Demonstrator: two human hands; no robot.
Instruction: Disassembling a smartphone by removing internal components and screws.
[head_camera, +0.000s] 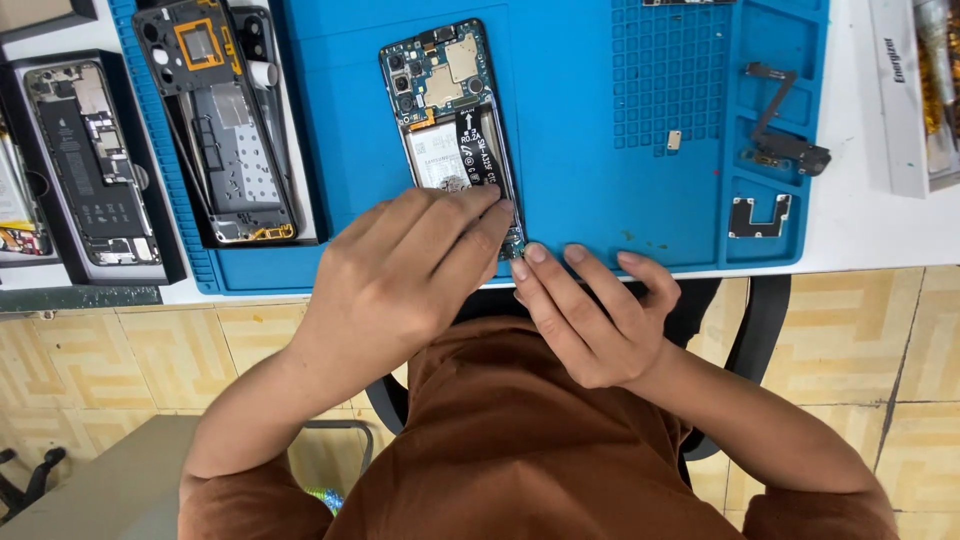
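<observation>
A: What is under the hands?

B: An opened phone (450, 120), back cover off, lying flat on a blue mat (580, 150) that looks rubbery and matte. Its upper part shows a bluish-green circuit board with small gold-coloured shields and round camera lenses. Below that sits a pale battery crossed by a black flat ribbon cable.

A: Which way does it lie?

B: Its long axis runs away from the person, tilted a little so the camera end leans left. The camera end points to the far side of the surface (860, 215), and the lower end points at the person, close to the mat's near edge.

A: And the hands?

B: The left hand (400, 275) lies palm down over the phone's lower part, fingers together and gently bent, fingertips on the ribbon and the right rim. The right hand (590, 315) is loosely spread just beside it, with the index fingertip touching the phone's lower right corner. I cannot tell whether either one pinches anything.

A: What else is about?

B: To the left a second phone frame (225, 120) lies open, grey metal inside a black rim. Further left a dark, slim phone (85, 160) rests in a black tray. On the right the mat has a grid of small square cells (670, 75) and recesses holding a black flex part (785, 140) and a silvery bracket (758, 215).
</observation>
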